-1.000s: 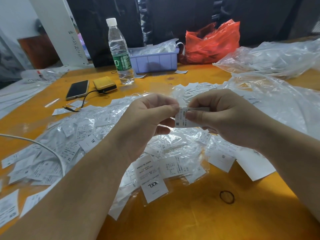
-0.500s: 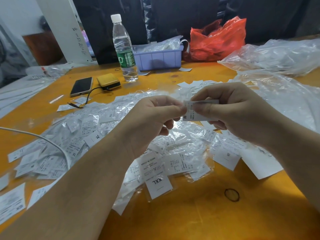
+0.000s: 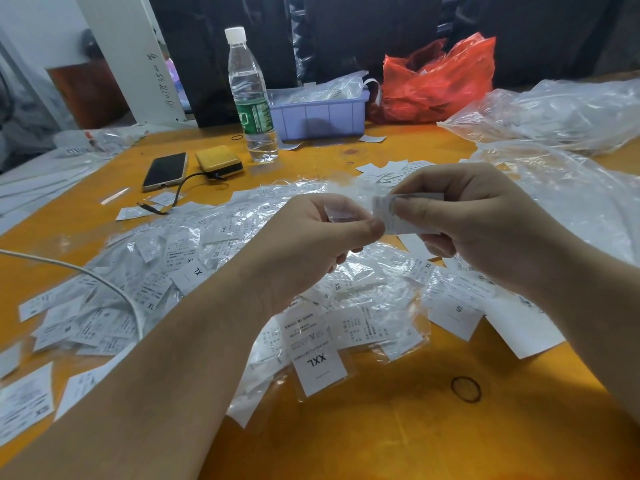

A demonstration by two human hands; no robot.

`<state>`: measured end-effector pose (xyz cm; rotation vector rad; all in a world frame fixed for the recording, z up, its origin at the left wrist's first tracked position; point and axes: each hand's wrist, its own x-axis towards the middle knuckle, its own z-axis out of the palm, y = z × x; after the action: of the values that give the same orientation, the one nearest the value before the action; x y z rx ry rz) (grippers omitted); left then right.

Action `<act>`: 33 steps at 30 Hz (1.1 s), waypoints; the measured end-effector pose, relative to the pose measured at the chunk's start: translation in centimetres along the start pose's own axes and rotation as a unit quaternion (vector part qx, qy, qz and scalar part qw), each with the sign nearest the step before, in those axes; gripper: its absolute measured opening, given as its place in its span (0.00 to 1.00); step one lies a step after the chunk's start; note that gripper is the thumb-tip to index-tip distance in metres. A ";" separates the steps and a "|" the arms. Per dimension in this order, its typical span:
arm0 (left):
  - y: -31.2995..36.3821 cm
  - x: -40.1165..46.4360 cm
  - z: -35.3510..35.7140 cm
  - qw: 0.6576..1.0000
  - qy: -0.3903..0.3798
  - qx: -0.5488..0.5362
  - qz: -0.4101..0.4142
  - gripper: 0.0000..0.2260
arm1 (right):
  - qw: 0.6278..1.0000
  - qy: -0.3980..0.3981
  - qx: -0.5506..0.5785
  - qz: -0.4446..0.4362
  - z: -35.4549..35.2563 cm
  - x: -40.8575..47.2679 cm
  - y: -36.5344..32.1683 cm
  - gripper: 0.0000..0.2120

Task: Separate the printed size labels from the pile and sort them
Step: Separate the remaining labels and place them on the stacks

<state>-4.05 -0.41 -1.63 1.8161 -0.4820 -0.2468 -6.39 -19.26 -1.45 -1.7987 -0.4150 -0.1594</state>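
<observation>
Both forearms reach forward and meet mid-frame. The left hand (image 3: 311, 237) curls, thumb pressed against its forefinger in a pinching grip. The right hand (image 3: 485, 220) faces it, fingers curled, thumb and forefinger pinched together.

Head view. Left hand (image 3: 311, 244) and right hand (image 3: 485, 223) pinch one white label (image 3: 405, 216) between them above a pile of labels (image 3: 166, 271) in clear sleeves on the orange counter (image 3: 381, 427). Behind stand a water bottle (image 3: 251, 98) and blue tray (image 3: 318, 116).

Label pile (image 3: 214, 271) mid-table; phone (image 3: 165, 170) behind-left; bottle (image 3: 251, 98) behind; bin (image 3: 318, 114) right of bottle.
</observation>
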 end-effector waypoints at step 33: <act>-0.1 0.1 -0.2 0.992 0.041 -0.116 0.029 0.07 | 0.998 -0.061 0.013 -0.013 -1.2 0.1 0.1 0.07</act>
<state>-3.85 -0.30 -1.65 1.5771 -0.4299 -0.1794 -6.13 -20.38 -1.23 -1.7826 -0.5238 -0.0622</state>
